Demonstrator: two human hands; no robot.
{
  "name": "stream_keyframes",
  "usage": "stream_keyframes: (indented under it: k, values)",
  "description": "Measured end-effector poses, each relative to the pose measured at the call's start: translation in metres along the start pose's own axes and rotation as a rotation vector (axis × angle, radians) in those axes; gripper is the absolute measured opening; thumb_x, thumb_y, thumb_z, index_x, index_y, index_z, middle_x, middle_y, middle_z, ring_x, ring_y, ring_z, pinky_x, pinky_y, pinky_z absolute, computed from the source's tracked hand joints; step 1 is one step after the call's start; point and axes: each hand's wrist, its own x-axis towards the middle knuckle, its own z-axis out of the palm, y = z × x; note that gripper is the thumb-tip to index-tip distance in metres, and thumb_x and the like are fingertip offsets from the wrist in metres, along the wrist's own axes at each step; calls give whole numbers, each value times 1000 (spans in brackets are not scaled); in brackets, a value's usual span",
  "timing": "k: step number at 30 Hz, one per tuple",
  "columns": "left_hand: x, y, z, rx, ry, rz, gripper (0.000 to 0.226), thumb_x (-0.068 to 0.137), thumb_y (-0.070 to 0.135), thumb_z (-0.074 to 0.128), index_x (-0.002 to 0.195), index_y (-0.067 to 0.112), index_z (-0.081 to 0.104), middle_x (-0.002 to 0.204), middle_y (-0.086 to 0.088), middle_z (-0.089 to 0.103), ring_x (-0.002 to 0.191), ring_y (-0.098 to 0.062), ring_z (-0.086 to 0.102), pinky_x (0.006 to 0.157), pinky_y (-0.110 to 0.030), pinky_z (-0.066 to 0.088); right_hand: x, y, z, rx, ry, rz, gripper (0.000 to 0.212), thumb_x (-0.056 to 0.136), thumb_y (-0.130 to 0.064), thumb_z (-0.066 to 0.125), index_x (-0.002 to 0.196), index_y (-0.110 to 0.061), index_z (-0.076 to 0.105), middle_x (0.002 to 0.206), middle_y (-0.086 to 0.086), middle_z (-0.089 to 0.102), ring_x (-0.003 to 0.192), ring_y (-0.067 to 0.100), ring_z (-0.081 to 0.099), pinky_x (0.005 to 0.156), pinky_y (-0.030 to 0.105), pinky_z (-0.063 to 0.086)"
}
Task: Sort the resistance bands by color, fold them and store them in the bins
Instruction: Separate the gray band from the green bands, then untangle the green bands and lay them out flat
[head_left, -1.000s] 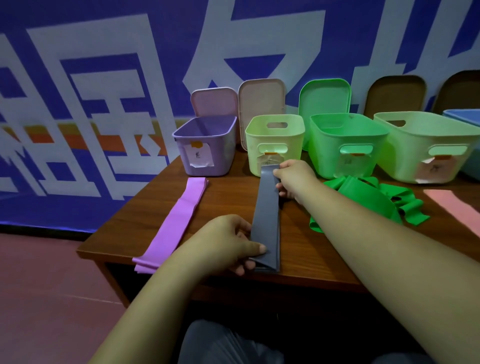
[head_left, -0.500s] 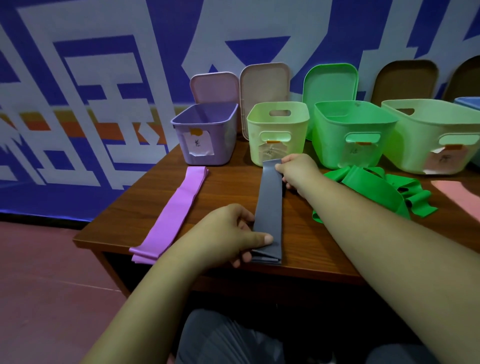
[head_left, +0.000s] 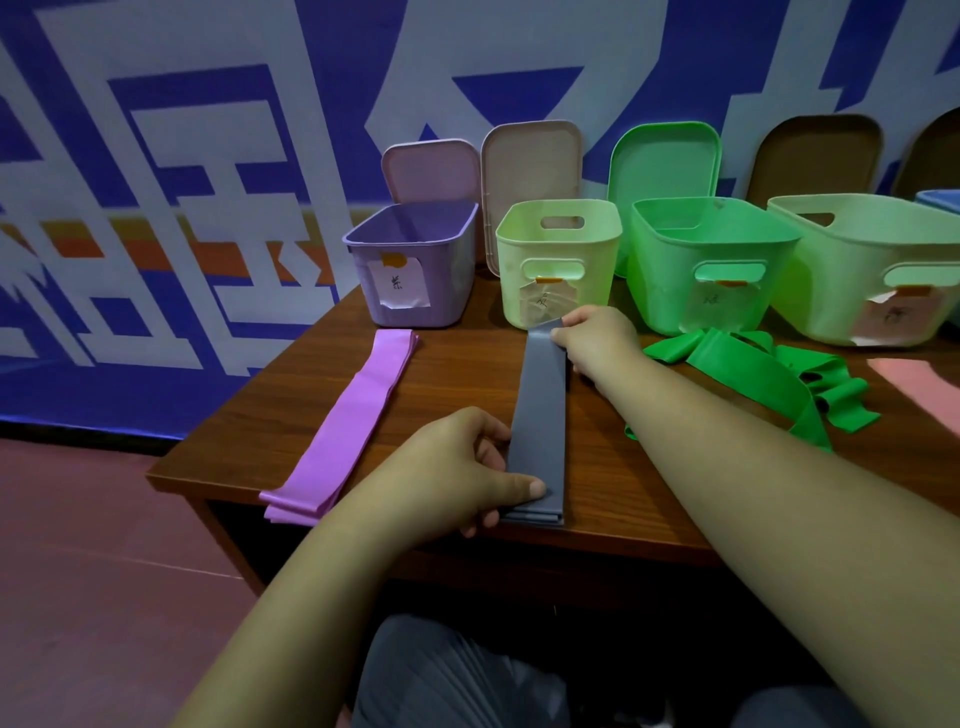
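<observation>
Both my hands hold the grey resistance band (head_left: 540, 410), which lies flat and lengthwise on the wooden table (head_left: 457, 374).

My left hand (head_left: 457, 467) grips its near end at the table's front edge, thumb pressed on top and fingers curled at the band's left side. My right hand (head_left: 597, 338) pinches the far end just in front of the small pale green bin (head_left: 558, 249). Folded layers show at the near end. To the left, apart from it, a purple band (head_left: 343, 426) lies flat in front of the purple bin (head_left: 415, 260), its near end over the table's edge. To the right, green bands (head_left: 748, 374) sit in a loose heap before the green bin (head_left: 711, 260), and a pink band (head_left: 919, 379) shows at the picture's edge. These 3 bins and a larger pale green bin (head_left: 872, 270) stand open in a row, each with a paper label.
</observation>
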Motion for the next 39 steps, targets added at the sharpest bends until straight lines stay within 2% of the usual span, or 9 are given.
stream_keyframes:
  k: [5, 9, 13, 16, 20, 24, 30, 32, 39]
  values:
    - [-3, 1, 1, 35, 13, 0, 63, 85, 32, 89, 137, 23, 54, 103, -3, 68, 59, -9, 68, 53, -26, 56, -3, -5, -4, -46, -30, 57, 14, 101, -19, 67, 114, -14, 71, 97, 13, 75, 64, 23, 64, 59, 29, 50]
    - [-4, 5, -1, 76, 21, -38, 62, 85, 40, 88, 135, 24, 54, 96, -2, 72, 64, -16, 73, 56, -33, 61, -6, -6, -13, 71, -148, 122, 23, 102, -15, 62, 119, 0, 68, 83, 9, 64, 59, 17, 57, 49, 28, 47]
    - [3, 16, -7, 356, 153, -35, 56, 89, 60, 76, 131, 27, 58, 104, 9, 64, 89, -10, 66, 69, -29, 53, -19, -12, -49, -30, -203, -24, 18, 103, -15, 61, 101, -2, 73, 86, 12, 68, 66, 20, 59, 50, 28, 47]
    - [16, 32, -2, 513, 239, 1, 61, 90, 60, 74, 133, 21, 56, 123, -2, 57, 108, -22, 61, 83, -36, 51, -34, -14, -90, -189, -162, -195, 17, 103, -25, 63, 97, -17, 78, 91, 3, 79, 66, 17, 65, 48, 25, 47]
    - [42, 68, 20, 761, 68, 120, 84, 88, 68, 72, 150, 18, 44, 147, -10, 46, 133, -32, 52, 108, -44, 48, -43, 4, -145, -331, -36, -278, 17, 101, -32, 67, 93, -24, 80, 85, -6, 78, 67, 13, 63, 61, 29, 53]
    - [71, 114, 47, 842, -183, 335, 102, 82, 70, 77, 161, 28, 29, 162, -5, 33, 142, -29, 48, 116, -45, 45, -44, 42, -196, -462, 152, -198, 18, 98, -39, 69, 108, -29, 79, 110, -3, 77, 96, 19, 66, 85, 35, 55]
    - [124, 149, 81, 1028, -345, 355, 137, 71, 74, 84, 167, 38, -7, 176, -2, 4, 155, -38, 33, 121, -52, 39, -48, 89, -217, -600, -27, -2, 103, 80, -81, 71, 157, -16, 48, 156, 9, 54, 136, 28, 57, 106, 42, 51]
    - [138, 154, 89, 1014, -334, 361, 136, 73, 75, 80, 168, 35, -10, 176, -5, 3, 155, -40, 33, 122, -52, 38, -49, 96, -218, -556, -80, 9, 108, 78, -83, 71, 158, -16, 44, 158, 9, 53, 137, 29, 56, 108, 43, 51]
    - [174, 157, 101, 910, -234, 450, 98, 97, 49, 72, 168, 39, 4, 173, -9, 21, 147, -34, 46, 118, -47, 44, -47, 107, -205, -421, -2, -44, 77, 80, -61, 73, 148, -29, 58, 126, -1, 70, 106, 19, 68, 95, 43, 59]
